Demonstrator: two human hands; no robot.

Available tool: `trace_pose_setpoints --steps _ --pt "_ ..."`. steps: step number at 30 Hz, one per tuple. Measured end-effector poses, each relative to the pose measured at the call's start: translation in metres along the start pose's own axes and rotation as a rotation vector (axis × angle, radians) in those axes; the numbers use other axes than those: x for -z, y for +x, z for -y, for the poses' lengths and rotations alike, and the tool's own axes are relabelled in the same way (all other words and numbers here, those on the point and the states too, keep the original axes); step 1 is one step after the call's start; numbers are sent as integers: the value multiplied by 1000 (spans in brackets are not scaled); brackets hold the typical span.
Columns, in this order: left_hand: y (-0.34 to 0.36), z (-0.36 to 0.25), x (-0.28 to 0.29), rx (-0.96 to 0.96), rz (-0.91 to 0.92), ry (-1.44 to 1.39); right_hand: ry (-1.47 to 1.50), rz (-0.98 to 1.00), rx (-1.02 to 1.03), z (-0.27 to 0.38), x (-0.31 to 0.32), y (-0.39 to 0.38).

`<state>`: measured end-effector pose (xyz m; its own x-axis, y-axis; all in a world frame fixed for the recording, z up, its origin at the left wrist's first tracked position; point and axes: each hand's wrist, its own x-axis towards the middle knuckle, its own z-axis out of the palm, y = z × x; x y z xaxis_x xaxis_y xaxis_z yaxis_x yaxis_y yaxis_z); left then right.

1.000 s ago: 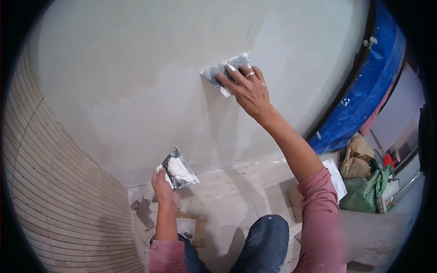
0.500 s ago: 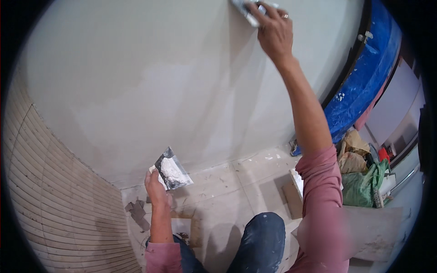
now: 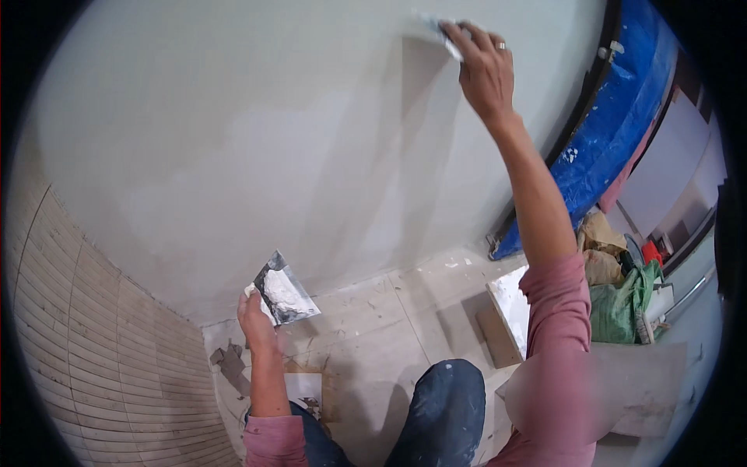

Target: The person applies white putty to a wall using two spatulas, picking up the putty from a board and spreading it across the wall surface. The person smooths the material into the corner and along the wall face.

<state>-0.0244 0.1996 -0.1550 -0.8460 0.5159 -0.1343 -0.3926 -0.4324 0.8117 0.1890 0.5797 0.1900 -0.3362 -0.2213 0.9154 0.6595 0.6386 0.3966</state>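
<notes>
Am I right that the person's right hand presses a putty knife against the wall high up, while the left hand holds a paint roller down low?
Not quite: the left hand holds a flat metal trowel smeared with plaster, not a paint roller. The head view shows it. The right hand does press a putty knife against the wall high up.

The wall is pale grey-white with lighter patches, the tarp bright blue, the sleeves pink, the jeans dark blue with pale specks, the bag green, and the tiles beige with a fine grid.
</notes>
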Motion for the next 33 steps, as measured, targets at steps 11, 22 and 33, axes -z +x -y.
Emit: trace_pose_setpoints --steps 11,22,33 --pt "-1 3 -3 24 -3 32 219 146 -158 90 -23 -109" --pt "-5 0 -10 24 16 36 299 179 -1199 -4 1 -5" --pt "-2 7 -6 27 8 6 283 80 -447 133 -2 7"
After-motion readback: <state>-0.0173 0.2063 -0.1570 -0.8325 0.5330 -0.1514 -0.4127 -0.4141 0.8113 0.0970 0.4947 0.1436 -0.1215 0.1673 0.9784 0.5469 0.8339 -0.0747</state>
